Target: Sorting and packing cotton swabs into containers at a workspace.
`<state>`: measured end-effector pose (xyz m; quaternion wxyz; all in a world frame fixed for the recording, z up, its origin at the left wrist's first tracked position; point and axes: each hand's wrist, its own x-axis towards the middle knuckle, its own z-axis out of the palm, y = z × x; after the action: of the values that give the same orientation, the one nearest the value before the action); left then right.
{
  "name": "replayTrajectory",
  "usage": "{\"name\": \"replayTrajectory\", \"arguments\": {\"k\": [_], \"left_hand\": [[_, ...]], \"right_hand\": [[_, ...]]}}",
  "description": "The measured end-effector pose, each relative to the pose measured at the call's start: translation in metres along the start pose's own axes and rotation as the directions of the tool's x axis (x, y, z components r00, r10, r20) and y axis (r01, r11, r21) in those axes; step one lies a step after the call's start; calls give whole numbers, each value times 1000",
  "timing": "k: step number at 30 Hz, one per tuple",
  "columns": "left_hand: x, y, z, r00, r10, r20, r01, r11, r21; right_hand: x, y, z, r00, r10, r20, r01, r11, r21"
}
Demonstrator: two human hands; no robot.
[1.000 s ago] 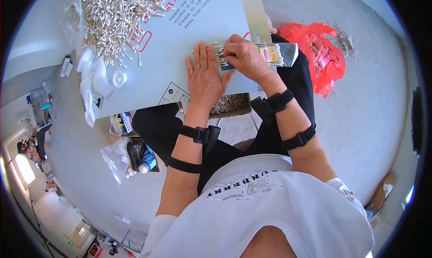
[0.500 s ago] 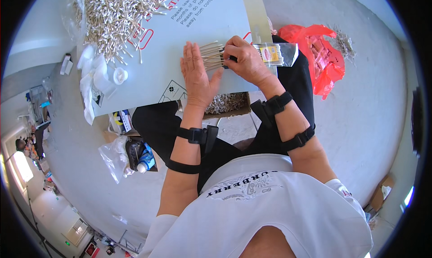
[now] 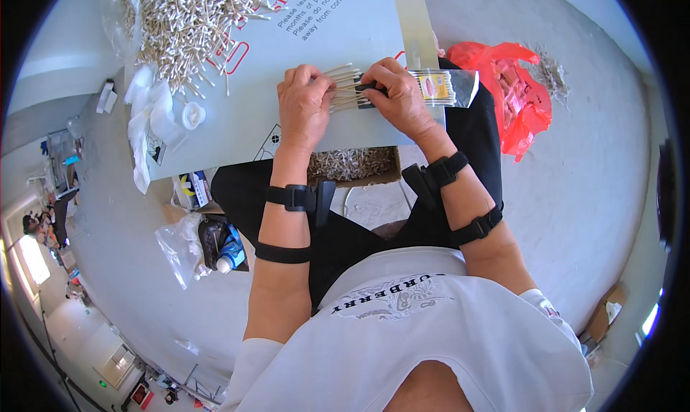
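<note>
My left hand (image 3: 303,104) is curled over the free ends of a bundle of thin sticks (image 3: 343,88) on a pale grey board (image 3: 259,103). My right hand (image 3: 399,95) grips the same bundle at the mouth of a clear plastic sleeve (image 3: 445,87), whose far end pokes out to the right. A big heap of loose white-tipped sticks (image 3: 194,24) lies at the board's far left.
White wrappers and a small white cap (image 3: 192,115) sit on the board's left edge. A cardboard box of sticks (image 3: 356,164) is under the board by my knees. A red plastic bag (image 3: 514,99) lies on the floor to the right, a clear bag (image 3: 183,243) to the left.
The left hand went from lying flat on the board to curling over the stick ends. The bundle now sits deeper in the sleeve under the right hand.
</note>
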<state>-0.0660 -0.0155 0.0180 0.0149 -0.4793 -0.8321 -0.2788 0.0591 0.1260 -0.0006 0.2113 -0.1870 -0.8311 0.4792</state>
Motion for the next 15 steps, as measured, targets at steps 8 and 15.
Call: {"name": "replayTrajectory", "arguments": {"k": [8, 15], "left_hand": [[4, -6, 4, 997, 39, 70, -38, 999, -21], [0, -16, 5, 999, -15, -37, 9, 986, -166]], "right_hand": [[6, 5, 8, 997, -66, -39, 61, 990, -124], [6, 4, 9, 997, -39, -65, 30, 991, -132]]}}
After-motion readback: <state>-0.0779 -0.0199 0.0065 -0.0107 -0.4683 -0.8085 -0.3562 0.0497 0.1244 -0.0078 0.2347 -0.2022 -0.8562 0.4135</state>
